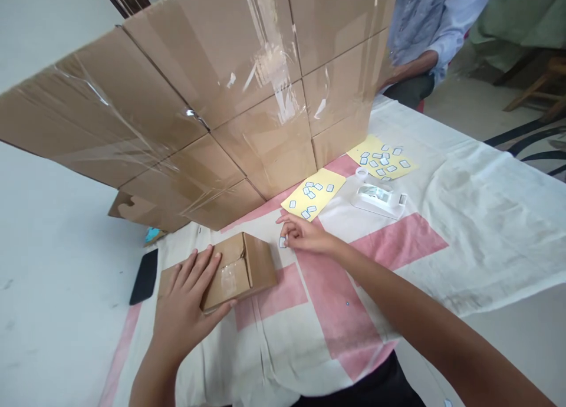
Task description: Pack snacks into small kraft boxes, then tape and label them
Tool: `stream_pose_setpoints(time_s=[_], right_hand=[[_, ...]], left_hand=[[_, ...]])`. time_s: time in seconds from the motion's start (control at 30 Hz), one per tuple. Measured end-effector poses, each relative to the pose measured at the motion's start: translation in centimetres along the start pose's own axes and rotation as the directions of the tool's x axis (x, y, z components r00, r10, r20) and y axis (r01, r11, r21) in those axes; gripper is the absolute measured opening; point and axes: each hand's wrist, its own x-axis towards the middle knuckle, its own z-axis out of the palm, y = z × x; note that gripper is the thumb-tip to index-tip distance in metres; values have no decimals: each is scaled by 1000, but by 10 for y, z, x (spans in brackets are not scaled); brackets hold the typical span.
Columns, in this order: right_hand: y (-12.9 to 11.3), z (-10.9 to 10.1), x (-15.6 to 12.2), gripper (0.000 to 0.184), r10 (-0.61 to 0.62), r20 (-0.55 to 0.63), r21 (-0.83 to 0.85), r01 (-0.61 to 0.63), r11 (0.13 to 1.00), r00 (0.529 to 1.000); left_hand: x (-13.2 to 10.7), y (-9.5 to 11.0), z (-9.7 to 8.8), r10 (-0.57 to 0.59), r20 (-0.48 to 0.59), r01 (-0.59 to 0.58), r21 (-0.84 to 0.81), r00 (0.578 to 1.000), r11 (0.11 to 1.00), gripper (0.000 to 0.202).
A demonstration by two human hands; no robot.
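Observation:
My left hand [186, 304] lies flat with fingers spread on top of a small brown cardboard box [247, 265] sealed with clear tape. My right hand [305, 235] is just right of the box, its fingers pinched on a small white sticker with a blue edge [282, 242] that touches the cloth. Just beyond that hand lies a yellow sheet [329, 183] carrying several of the same stickers. A second yellow sheet [369, 144] with several more stickers lies farther right.
A white tape dispenser [378, 197] sits between the yellow sheets. A large taped cardboard wall [212, 100] stands behind the box. A black phone [144, 276] lies left of it. The table has a white and pink cloth [398, 242]. Another person's arm in a light blue sleeve [424, 35] is at the far side.

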Motion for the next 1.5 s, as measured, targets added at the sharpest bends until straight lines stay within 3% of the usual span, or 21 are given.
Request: stream_pose_setpoints(time_s=[0.13,0.43,1.07,1.5], right_hand=[[3,27,-5,53,-26,38,-117,30,993,999],[1,54,2,54,-80,83,-74,86,994,993],[-2,67,3,47,-92,57,-35,94,995,994],[0,66,6,49,-83,46,-31,85,996,995]], left_hand=[[1,5,0,31,-27,-31,3,999,1000,82],[3,4,-1,53,-32,-54,-26,998,998,82],[3,10,-5,37,-31,-38,-46,999,998,81],[5,11,-8,26,-9,-27,-55,1000,998,82]])
